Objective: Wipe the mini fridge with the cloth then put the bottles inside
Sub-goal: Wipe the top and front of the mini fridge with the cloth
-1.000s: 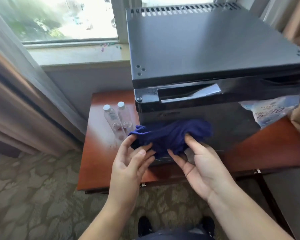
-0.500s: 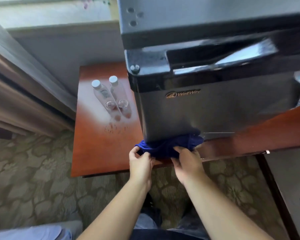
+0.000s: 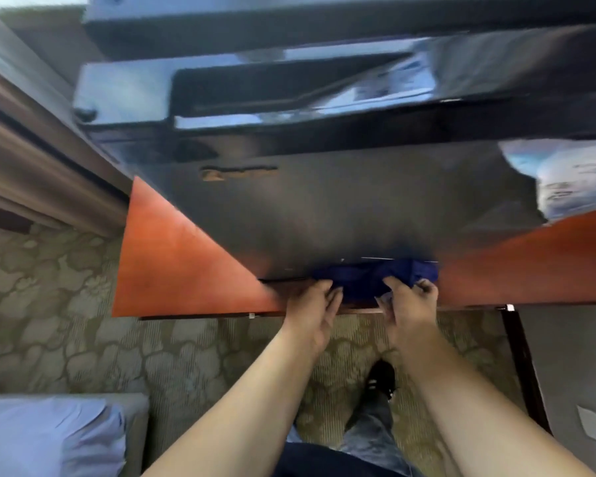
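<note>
The black mini fridge (image 3: 341, 208) fills the upper head view, its glossy door facing me, the image blurred. A dark blue cloth (image 3: 369, 278) is bunched against the door's bottom edge. My left hand (image 3: 315, 306) grips the cloth's left end and my right hand (image 3: 410, 302) grips its right end, both pressing it to the fridge just above the red-brown wooden table (image 3: 172, 266). The bottles are out of view, hidden behind the fridge.
A paper or plastic sheet (image 3: 565, 180) shows at the fridge's right side. Curtains (image 3: 31, 160) hang at the left. Patterned carpet (image 3: 66, 332) lies below, with a pale blue pillow (image 3: 45, 438) at bottom left and my shoe (image 3: 381, 376) under the table edge.
The cloth and both hands went down the fridge door from mid-height to its bottom edge. The view tilted down and closer, so the two bottles on the table left the frame.
</note>
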Demonstrator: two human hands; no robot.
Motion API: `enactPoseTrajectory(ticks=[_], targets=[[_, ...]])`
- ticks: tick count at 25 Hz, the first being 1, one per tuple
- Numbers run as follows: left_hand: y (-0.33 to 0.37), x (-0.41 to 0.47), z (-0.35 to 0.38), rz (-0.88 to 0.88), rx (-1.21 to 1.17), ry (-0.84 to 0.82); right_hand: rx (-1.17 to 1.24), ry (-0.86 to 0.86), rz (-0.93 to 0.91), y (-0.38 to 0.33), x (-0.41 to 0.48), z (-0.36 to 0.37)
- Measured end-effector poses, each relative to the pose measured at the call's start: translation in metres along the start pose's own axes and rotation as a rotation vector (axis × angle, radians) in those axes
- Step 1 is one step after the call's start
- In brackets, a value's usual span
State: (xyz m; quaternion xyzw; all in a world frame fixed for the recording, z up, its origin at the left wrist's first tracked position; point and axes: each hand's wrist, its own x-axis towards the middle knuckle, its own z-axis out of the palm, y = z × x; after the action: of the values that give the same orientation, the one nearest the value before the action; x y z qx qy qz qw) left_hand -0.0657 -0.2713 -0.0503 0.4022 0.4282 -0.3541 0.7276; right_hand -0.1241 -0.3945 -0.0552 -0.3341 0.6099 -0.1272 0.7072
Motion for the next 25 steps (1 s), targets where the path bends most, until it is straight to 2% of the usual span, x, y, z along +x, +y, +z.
enactPoseTrajectory(ticks=[5,10,13,18,22,25], targets=[[-0.064,-0.027,0.072,-0.058,0.037,-0.118,0.044,0.008,-0.106,-0.071,0.03,-0.062],[-0.097,-0.038,0.103,-0.014,0.036,-0.17,0.014,-0.095,-0.196,-0.102,0.037,-0.091],[-0.089,-0.041,0.09,0.044,0.0,-0.16,0.024,-0.127,-0.184,-0.098,0.026,-0.084],[-0.06,-0.047,0.054,0.12,-0.047,-0.13,0.097,-0.07,-0.18,-0.069,-0.012,-0.046],[-0.009,-0.048,-0.001,0.19,-0.085,-0.097,0.091,-0.101,-0.142,-0.021,-0.052,0.003],[0.036,-0.049,-0.052,0.321,-0.086,-0.034,0.108,-0.166,-0.052,0.025,-0.082,0.049]])
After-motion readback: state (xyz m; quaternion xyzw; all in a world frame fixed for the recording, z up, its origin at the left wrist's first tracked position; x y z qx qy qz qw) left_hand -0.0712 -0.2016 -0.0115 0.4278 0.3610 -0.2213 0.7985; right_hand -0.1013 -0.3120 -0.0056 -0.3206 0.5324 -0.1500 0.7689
